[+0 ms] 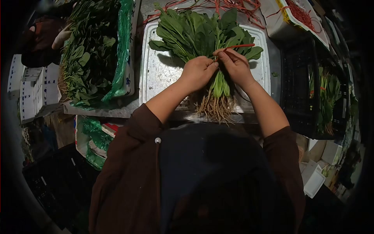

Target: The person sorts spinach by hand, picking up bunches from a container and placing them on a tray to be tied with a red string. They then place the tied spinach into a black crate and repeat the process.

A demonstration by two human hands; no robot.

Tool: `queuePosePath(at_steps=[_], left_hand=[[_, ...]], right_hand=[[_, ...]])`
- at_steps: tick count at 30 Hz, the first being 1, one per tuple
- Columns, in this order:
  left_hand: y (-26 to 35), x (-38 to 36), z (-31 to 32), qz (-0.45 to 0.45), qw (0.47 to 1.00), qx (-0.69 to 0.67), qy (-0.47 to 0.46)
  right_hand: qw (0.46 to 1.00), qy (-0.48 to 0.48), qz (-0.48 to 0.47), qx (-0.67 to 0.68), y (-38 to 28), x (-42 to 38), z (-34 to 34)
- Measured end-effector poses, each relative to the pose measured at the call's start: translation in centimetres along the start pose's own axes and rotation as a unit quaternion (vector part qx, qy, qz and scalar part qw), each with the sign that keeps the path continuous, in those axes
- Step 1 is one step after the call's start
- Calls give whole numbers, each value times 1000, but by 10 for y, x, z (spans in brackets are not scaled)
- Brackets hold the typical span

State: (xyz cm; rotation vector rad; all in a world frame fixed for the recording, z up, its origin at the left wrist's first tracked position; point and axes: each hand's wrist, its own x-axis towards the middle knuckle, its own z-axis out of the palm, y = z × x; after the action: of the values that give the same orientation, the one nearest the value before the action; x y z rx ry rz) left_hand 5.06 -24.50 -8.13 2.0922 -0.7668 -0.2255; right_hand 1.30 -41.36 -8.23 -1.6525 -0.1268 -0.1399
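A bunch of spinach (196, 33) lies over a white foam lid (156, 80), its leaves toward the far side and its pale brown roots (216, 107) toward me. My left hand (198, 72) is closed in a pinch at the bunch's stems. Right beside it, my right hand (236, 68) is closed too, thumb and fingers pinching a red tie (245, 45) whose free end sticks out to the right. The fingers of both hands meet at the front of the stems and hide most of the tie there.
Leafy greens (91, 58) fill a box lined with green plastic (122, 50) on the left. Loose red ties (245, 11) lie behind the lid, and more are in a white box (300, 19). A black crate (300, 82) at right holds tied bunches (329, 97). Another person's gloved hand (61, 37) is at far left.
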Motion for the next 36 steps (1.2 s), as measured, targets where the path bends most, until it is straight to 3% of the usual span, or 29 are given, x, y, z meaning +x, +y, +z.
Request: queuePosePath(at_steps=[3, 8, 10, 13, 17, 19, 20, 21, 23, 25, 26, 27, 28, 29, 31, 33, 34, 35, 36], left_hand=[[-4, 2, 0, 13, 1000, -8, -9], [2, 2, -1, 14, 997, 68, -18], [16, 1, -5, -23, 990, 121, -62], [12, -2, 7, 3, 984, 176, -38], [8, -1, 4, 14, 980, 195, -30], [-1, 9, -12, 58, 994, 56, -76], [2, 13, -21, -21, 989, -8, -143], [1, 15, -24, -21, 989, -8, -143], [-4, 16, -29, -146, 950, -195, -193], [-11, 19, -31, -154, 941, -242, -182], [-12, 21, -35, -160, 939, -224, -205], [-12, 21, -37, -166, 937, -206, -228], [-13, 19, -36, -167, 936, -207, -229], [-13, 17, -35, -154, 932, -252, -212], [-12, 14, -33, -140, 925, -294, -196], [-10, 13, -33, -53, 970, -145, -189], [-6, 13, -32, -53, 970, -144, -189], [0, 12, -31, 51, 990, 12, -133], [4, 10, -28, 154, 971, 167, -72]], right_hand=[[996, 26, -18, -80, 11, 1, -6], [993, 101, 62, -26, -5, 8, 4], [930, 108, 227, 269, -27, 7, 11], [923, 138, 214, 289, -46, 6, 40], [923, 147, 191, 299, -29, 9, 20], [919, 177, 223, 273, -32, 1, 5], [918, 169, 233, 274, -21, -4, -4], [917, 159, 241, 274, -17, -9, -11], [921, 111, 235, 290, -17, -23, -19], [967, 71, 217, 117, -38, -37, -14], [992, 19, 126, -19, -37, -43, -17], [991, 19, 128, -18, -36, -47, -21], [985, -42, 25, -163, -35, -50, -24], [945, -102, -80, -301, -35, -52, -25], [936, -101, -88, -324, -47, -55, -26], [892, -180, -63, -410, -54, -53, -28], [892, -179, -63, -410, -58, -48, -30], [932, -172, -85, -306, -61, -42, -31], [961, -163, -106, -198, -63, -36, -31]])
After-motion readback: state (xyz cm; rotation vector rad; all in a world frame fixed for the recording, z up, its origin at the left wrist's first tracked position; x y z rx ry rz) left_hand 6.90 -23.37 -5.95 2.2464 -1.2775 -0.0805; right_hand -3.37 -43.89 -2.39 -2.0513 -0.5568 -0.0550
